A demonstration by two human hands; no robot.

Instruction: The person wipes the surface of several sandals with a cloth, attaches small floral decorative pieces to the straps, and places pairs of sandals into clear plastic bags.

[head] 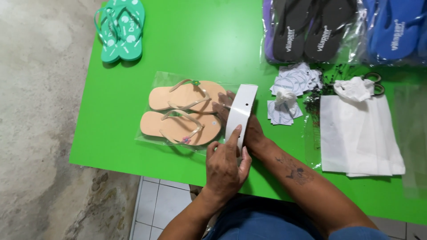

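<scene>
Both hands meet at a white card strip [240, 114] on the green worktop [191, 40]. The left hand [225, 166] pinches its near end with fingers closed on it. The right hand [242, 122] lies behind the strip, mostly hidden, so I cannot tell its grip. Just left of the hands, beige flip-flops [182, 113] lie in a clear bag [153, 80], toes toward the hands. The strip's long axis runs away from the person, leaning slightly right. Right of the hands: paper labels [293, 82], white sheets [356, 138], scissors [376, 82]. Far left are green flip-flops [121, 29].
</scene>
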